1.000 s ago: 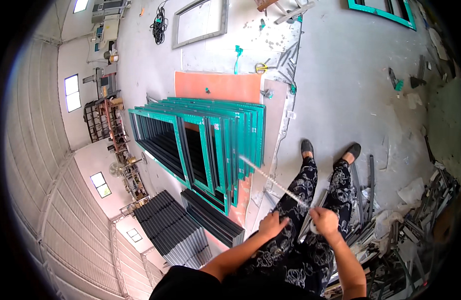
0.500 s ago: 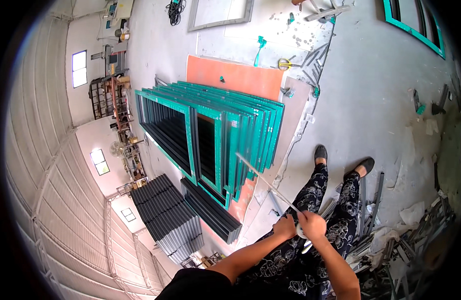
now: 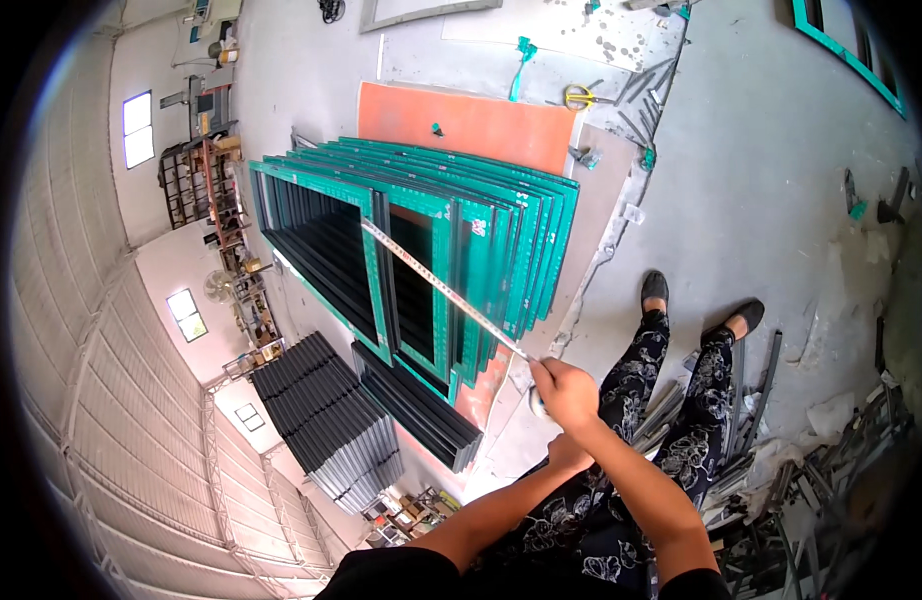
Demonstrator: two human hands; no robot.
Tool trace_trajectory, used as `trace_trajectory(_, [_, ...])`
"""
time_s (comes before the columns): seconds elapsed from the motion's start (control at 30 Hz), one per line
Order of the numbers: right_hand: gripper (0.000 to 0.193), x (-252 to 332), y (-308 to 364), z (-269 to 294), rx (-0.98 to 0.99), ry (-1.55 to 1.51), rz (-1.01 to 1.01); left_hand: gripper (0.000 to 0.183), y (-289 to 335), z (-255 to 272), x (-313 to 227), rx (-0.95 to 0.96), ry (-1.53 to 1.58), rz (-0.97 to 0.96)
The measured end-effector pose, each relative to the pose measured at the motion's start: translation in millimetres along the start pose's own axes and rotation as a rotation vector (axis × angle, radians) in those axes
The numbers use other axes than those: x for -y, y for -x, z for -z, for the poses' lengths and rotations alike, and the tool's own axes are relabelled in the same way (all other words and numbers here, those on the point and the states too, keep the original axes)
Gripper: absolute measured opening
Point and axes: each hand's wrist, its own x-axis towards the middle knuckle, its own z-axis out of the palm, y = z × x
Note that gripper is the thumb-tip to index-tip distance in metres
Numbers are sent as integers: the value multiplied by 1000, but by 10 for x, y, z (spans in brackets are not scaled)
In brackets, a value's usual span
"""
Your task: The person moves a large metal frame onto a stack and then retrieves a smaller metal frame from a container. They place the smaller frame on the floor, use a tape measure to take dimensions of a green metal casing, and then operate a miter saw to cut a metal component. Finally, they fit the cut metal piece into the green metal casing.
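My right hand [image 3: 566,392] is closed around a tape measure, whose pale round case [image 3: 537,402] shows beside the fingers. From it the extended blade [image 3: 446,290] slants up and left, across the nearest of several green-faced window frames [image 3: 381,270]. The blade's far end lies over the frame's dark middle upright; contact with it cannot be made out. My left hand [image 3: 569,455] is just below, partly covered by my right wrist, and its fingers are hidden.
The frames stand in a row on an orange sheet [image 3: 461,125]. Dark profiles [image 3: 326,410] are stacked at left. Yellow-handled scissors [image 3: 579,97] lie on the floor beyond. Scrap strips [image 3: 811,500] pile up at lower right, close to my legs.
My right hand has moved up and left with the tape measure, and the blade now reaches farther over the frames. My left hand has slipped behind my right wrist.
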Motion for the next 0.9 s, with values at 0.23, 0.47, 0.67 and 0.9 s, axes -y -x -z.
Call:
trace_trajectory(0.23, [30, -655, 437, 120, -26, -8, -167, 96, -166, 100, 150, 126, -49, 134])
trace_trajectory(0.47, [34, -741, 509, 106, -166, -348, -415, 96, -217, 176, 188, 119, -17, 71])
trace_trajectory(0.67, [36, -751, 265, -164, -86, -168, -347, 69, -239, 79, 318, 44, -152, -37])
trace_trajectory(0.9, [37, -762, 215, -22, -112, -335, -493, 92, -340, 84, 363, 159, -127, -103])
